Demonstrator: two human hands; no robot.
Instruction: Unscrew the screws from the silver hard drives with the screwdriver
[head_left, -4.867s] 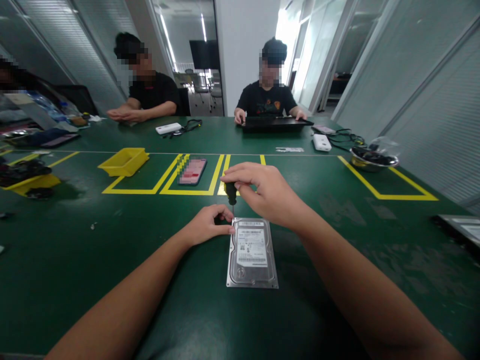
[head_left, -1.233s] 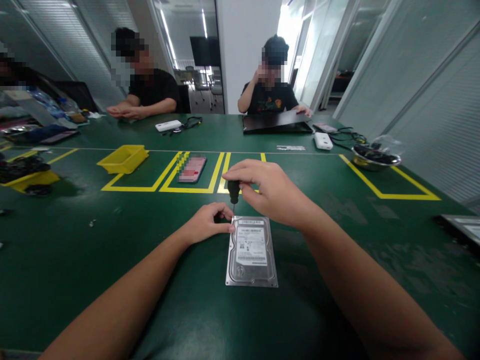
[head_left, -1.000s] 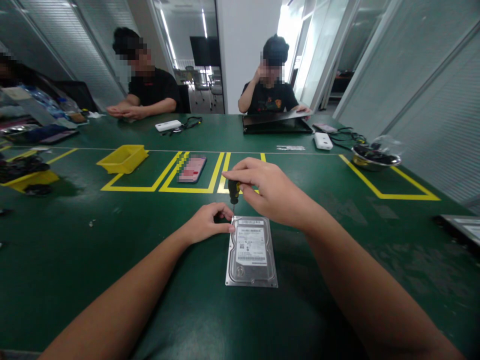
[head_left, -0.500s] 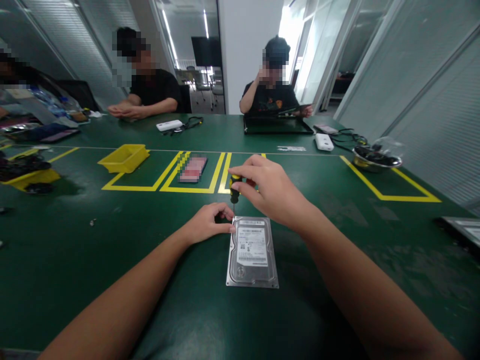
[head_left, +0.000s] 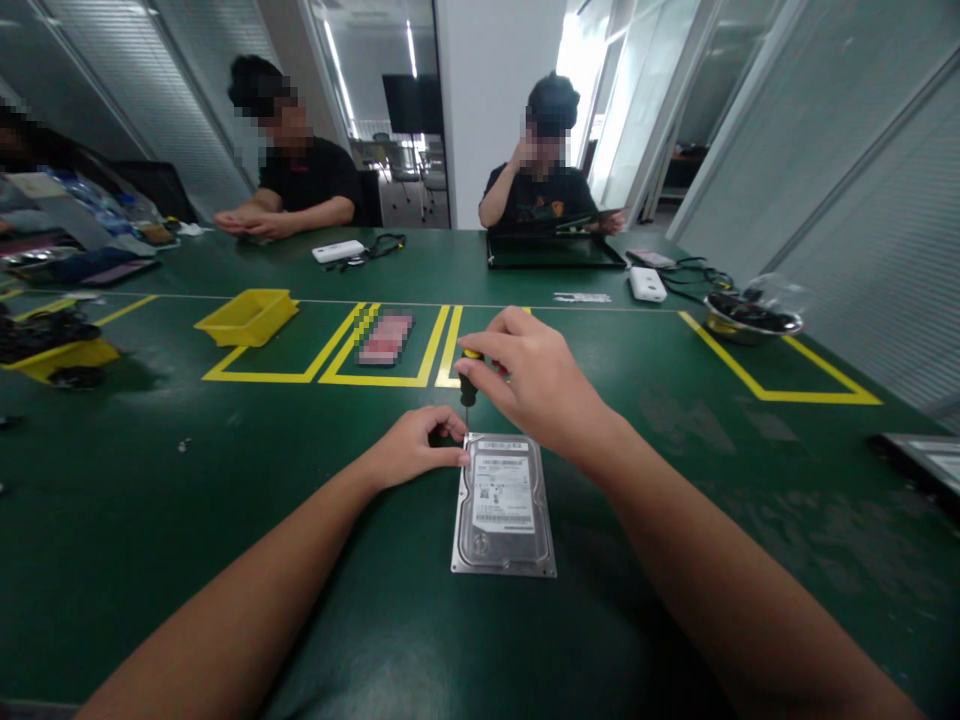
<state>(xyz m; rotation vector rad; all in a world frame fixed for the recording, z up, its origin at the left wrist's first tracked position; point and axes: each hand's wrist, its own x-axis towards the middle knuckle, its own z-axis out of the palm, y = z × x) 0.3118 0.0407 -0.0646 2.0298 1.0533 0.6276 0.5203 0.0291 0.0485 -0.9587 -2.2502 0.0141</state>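
A silver hard drive (head_left: 504, 510) with a white label lies flat on the green table. My left hand (head_left: 416, 447) grips its far left corner, the thumb on the edge and the fingers curled beside it. My right hand (head_left: 536, 375) is closed on the black and yellow handle of a screwdriver (head_left: 469, 385), pinched between thumb and fingers. The screwdriver stands nearly upright, its thin shaft reaching down to the drive's far left corner. The contact at its tip is too small to make out.
Yellow tape marks off areas on the table (head_left: 360, 620). A yellow bin (head_left: 247, 318) and a phone (head_left: 385, 339) stand beyond my left hand. Small screws (head_left: 184, 445) lie at left. A metal bowl (head_left: 754, 318) of dark parts is at far right. Two people sit opposite.
The screwdriver handle has turned slightly between my right fingers, and its yellow marks show differently. My left hand and the hard drive stay in place.
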